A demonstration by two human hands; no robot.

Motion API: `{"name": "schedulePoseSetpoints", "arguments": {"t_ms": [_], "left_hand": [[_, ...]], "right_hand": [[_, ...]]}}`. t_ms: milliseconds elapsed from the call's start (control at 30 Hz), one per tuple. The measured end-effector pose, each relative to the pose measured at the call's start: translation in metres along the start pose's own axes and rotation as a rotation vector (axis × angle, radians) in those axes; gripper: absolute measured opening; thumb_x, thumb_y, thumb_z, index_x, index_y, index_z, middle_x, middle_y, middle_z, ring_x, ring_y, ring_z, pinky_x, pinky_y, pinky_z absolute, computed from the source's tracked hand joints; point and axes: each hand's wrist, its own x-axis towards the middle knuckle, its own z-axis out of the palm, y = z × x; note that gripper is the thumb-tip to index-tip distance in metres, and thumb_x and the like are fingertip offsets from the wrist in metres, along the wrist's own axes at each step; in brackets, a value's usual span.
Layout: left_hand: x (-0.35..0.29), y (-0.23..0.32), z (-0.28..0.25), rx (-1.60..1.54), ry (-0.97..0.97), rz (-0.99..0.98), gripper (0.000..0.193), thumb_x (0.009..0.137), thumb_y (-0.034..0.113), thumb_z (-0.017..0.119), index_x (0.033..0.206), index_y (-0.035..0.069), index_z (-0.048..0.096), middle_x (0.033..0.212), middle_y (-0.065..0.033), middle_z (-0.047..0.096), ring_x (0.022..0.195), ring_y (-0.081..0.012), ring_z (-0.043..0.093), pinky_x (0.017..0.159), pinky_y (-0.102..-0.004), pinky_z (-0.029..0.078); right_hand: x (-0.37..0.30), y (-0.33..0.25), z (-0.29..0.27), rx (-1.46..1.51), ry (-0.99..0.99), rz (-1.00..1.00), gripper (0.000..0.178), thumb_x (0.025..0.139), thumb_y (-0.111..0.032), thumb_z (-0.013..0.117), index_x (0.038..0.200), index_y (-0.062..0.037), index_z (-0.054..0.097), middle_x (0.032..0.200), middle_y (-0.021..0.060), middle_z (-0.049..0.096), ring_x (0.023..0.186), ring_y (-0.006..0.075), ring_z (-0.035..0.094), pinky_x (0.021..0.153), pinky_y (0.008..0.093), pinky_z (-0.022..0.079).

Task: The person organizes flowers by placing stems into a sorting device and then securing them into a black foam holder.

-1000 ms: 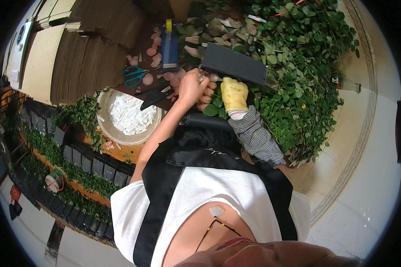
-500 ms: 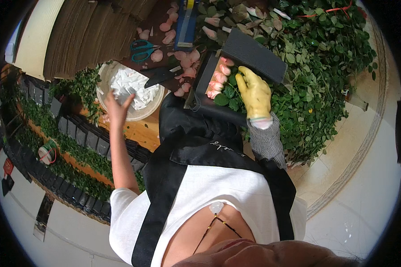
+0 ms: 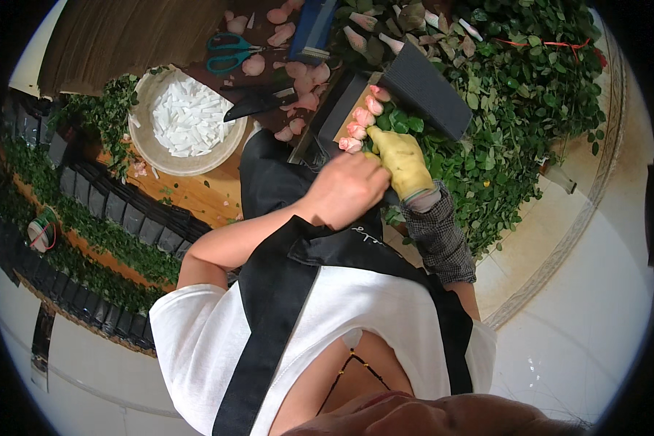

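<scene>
My bare left hand (image 3: 349,187) is closed against my right hand, its fingertips pinched together; whatever they grip is hidden. A yellow glove covers my right hand (image 3: 403,166), whose fingers are curled beside the pink roses (image 3: 357,129); what lies in them cannot be made out. Those roses sit in a row, heads on a tan sheet (image 3: 352,112), with green leaves (image 3: 400,120) to their right. A dark ribbed panel (image 3: 429,91) slants just beyond the leaves. To the left stands a pale round bucket (image 3: 144,149) holding many small white pieces (image 3: 189,116).
Teal-handled scissors (image 3: 229,53) and loose pink petals (image 3: 298,71) lie on the brown tabletop, near a black blade-like tool (image 3: 258,102) and a blue tool (image 3: 314,33). Stacked brown cardboard (image 3: 116,47) rises at far left. A large heap of leafy stems (image 3: 516,138) fills the right.
My left hand has left the bucket and come rightward to meet my gloved right hand. The right hand has moved slightly nearer me, its fingers more curled. The view has shifted a little.
</scene>
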Motion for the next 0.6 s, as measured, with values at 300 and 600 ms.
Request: {"name": "schedulePoseSetpoints", "arguments": {"t_ms": [300, 600], "left_hand": [[-0.002, 0.0, 0.044, 0.606, -0.162, -0.14, 0.034, 0.08, 0.016, 0.06, 0.102, -0.011, 0.062, 0.13, -0.0355, 0.054, 0.107, -0.0433, 0.062, 0.085, -0.0381, 0.056], [0.004, -0.003, 0.055, 0.603, -0.189, -0.159, 0.024, 0.08, 0.014, 0.061, 0.091, -0.008, 0.06, 0.127, -0.0437, 0.052, 0.082, -0.0381, 0.068, 0.061, -0.0346, 0.058]], "right_hand": [[0.003, 0.003, 0.025, -0.263, 0.221, -0.152, 0.018, 0.085, -0.011, 0.062, 0.102, -0.005, 0.062, 0.076, 0.0133, 0.067, 0.072, 0.0316, 0.069, 0.062, 0.0409, 0.054], [-0.009, 0.008, 0.025, 0.084, 0.496, 0.038, 0.02, 0.089, -0.025, 0.071, 0.101, -0.0097, 0.071, 0.078, 0.0136, 0.068, 0.07, 0.0337, 0.067, 0.063, 0.0429, 0.052]]}}
